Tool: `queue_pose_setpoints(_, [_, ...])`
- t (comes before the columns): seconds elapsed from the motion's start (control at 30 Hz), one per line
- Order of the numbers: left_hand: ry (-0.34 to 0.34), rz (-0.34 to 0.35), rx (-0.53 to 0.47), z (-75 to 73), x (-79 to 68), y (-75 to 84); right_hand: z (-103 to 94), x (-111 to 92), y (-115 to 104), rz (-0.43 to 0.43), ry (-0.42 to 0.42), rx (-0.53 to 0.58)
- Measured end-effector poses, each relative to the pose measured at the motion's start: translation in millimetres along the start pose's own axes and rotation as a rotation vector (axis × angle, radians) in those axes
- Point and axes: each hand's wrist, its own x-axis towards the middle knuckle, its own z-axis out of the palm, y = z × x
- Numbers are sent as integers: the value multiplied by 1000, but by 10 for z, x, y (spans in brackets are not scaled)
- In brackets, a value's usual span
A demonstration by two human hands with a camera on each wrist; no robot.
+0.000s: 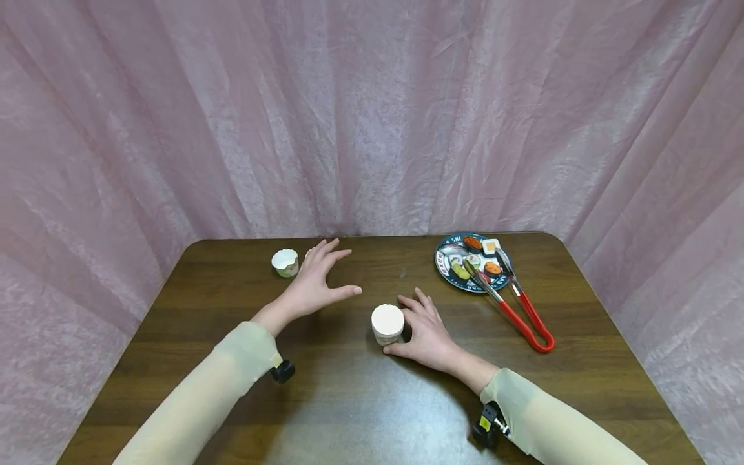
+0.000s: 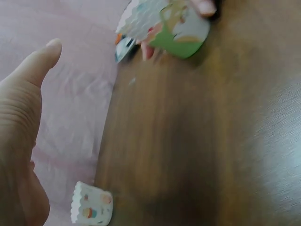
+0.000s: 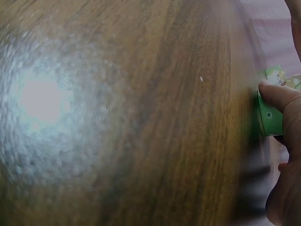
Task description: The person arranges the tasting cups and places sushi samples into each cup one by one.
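Observation:
A paper baking cup (image 1: 387,324) with a scalloped white rim stands near the middle of the table. My right hand (image 1: 427,336) holds it from the right, thumb on the near side and fingers on the far side. Its green, patterned wall shows in the left wrist view, and my right thumb (image 3: 277,96) lies against it in the right wrist view. My left hand (image 1: 316,281) is over the table with fingers spread and thumb apart, holding nothing. Just left of its fingers stands another paper baking cup (image 1: 285,263). A patterned baking cup (image 2: 92,205) appears low in the left wrist view.
At the back right lies a round blue-rimmed plate (image 1: 443,274) bearing several sushi pieces. Red-handled tongs (image 1: 523,323) rest with their tips on it and their handles on the wooden table (image 1: 349,413). A pink curtain (image 1: 372,116) hangs behind the table.

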Motion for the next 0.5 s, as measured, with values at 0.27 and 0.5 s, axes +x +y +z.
queue_pose_setpoints(0.27, [-79, 91, -74, 226, -221, 198, 4, -3, -1, -4, 7, -2])
queue_pose_setpoints(0.5, [-127, 98, -122, 434, -349, 293, 8, -1, -13, -3, 8, -8])
